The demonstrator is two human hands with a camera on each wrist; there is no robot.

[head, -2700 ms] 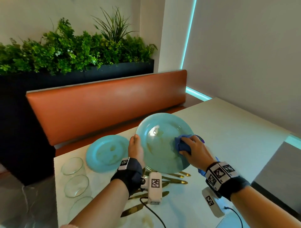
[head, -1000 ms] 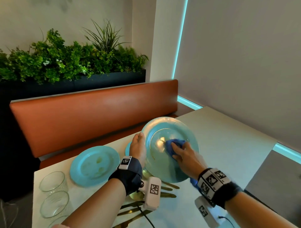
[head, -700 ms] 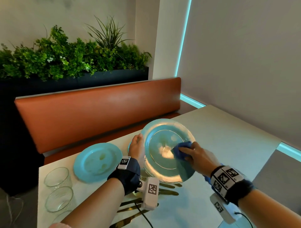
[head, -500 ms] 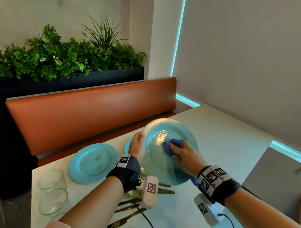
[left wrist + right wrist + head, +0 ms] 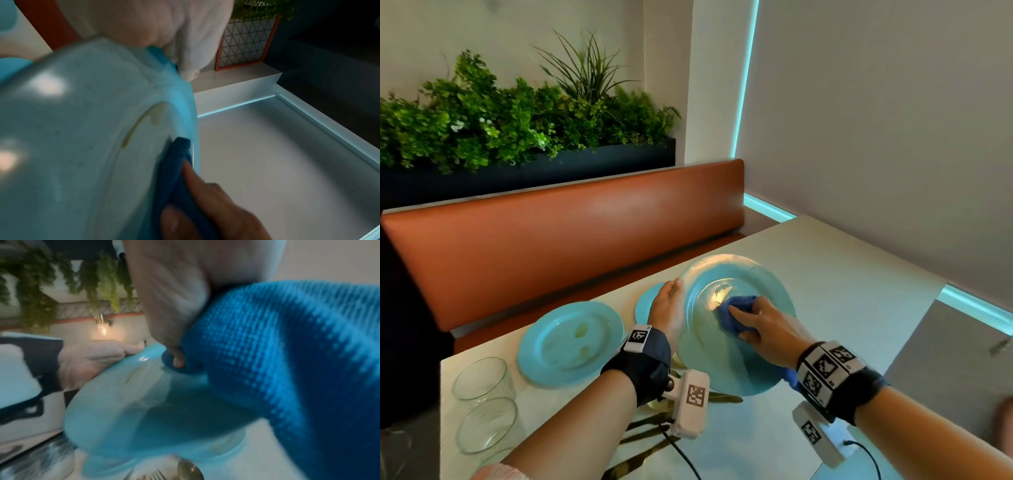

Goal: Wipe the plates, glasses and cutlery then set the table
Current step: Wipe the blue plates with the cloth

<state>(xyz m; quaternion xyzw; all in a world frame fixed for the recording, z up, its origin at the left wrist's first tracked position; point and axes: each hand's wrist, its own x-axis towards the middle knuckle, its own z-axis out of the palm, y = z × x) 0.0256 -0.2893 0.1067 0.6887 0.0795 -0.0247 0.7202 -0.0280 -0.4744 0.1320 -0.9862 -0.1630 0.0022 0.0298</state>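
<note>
Plate wipe in progress

Left hand grips the tilted plate by its rim; right hand pinches a blue cloth against its middle.

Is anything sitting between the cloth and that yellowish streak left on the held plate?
Nothing visible does. The left hand grips the tilted plate by its rim, and the right hand presses the blue cloth on its face. The streak lies bare on the plate beside the cloth, with only plate surface between them.

Bright head view, cyan strip glow; dim, motion-blurred wrist views, glare patches, warped edges
</note>
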